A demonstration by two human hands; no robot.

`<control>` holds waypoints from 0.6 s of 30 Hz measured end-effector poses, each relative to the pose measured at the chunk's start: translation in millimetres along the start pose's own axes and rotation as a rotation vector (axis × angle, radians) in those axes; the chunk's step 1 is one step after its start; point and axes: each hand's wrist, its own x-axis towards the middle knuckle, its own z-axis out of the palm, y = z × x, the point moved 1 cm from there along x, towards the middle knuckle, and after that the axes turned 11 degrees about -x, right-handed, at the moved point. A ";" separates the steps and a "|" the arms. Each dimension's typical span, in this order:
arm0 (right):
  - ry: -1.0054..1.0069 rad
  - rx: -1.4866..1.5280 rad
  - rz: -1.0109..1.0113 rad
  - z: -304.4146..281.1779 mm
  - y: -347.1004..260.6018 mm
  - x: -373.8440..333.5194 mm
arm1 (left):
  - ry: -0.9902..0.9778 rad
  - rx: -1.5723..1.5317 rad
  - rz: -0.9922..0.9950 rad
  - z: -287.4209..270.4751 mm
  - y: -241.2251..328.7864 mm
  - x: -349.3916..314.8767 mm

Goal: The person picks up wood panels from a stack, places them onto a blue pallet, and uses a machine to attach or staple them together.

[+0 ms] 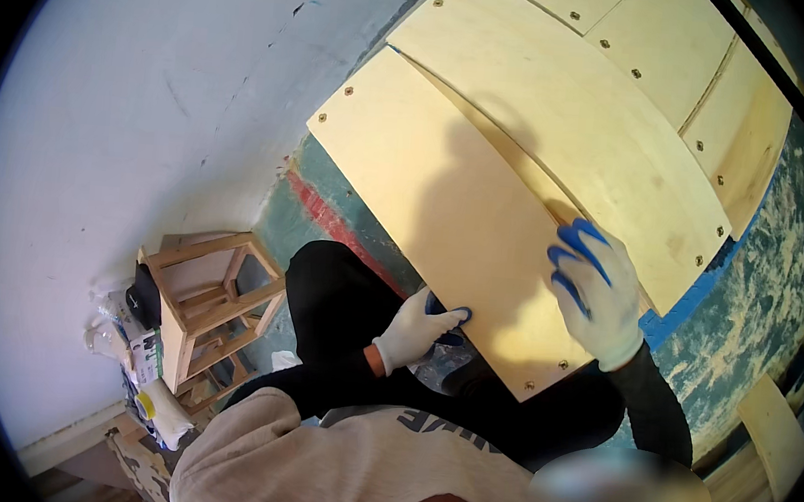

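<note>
Holding the near edge of a pale wooden board (442, 216), the left hand (419, 333) in its white glove curls its fingers around the rim by the person's lap. The right hand (597, 290) lies flat on top, blue fingertips spread, pressing down. The board leans over the person's knees, resting against other boards (601, 116) of the same wood. It looks thin, stiff and smooth, likely light but wide and awkward. Gripping both edges seems safest. A small wooden stool (213, 307) stands near the white wall (128, 135).
</note>
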 end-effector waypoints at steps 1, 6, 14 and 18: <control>0.100 0.059 -0.081 -11.7 -6.8 4.3 | -0.007 -0.001 -0.001 -0.9 0.2 5.4; 0.140 0.084 0.040 -5.2 0.6 -2.0 | -0.176 0.567 0.161 7.2 36.8 24.4; 0.378 -0.054 0.240 -30.0 33.0 -52.8 | -0.347 0.612 -0.042 -4.5 53.5 22.6; 0.683 -0.403 0.507 -65.9 104.7 -73.8 | -0.394 0.382 0.265 33.8 85.0 33.3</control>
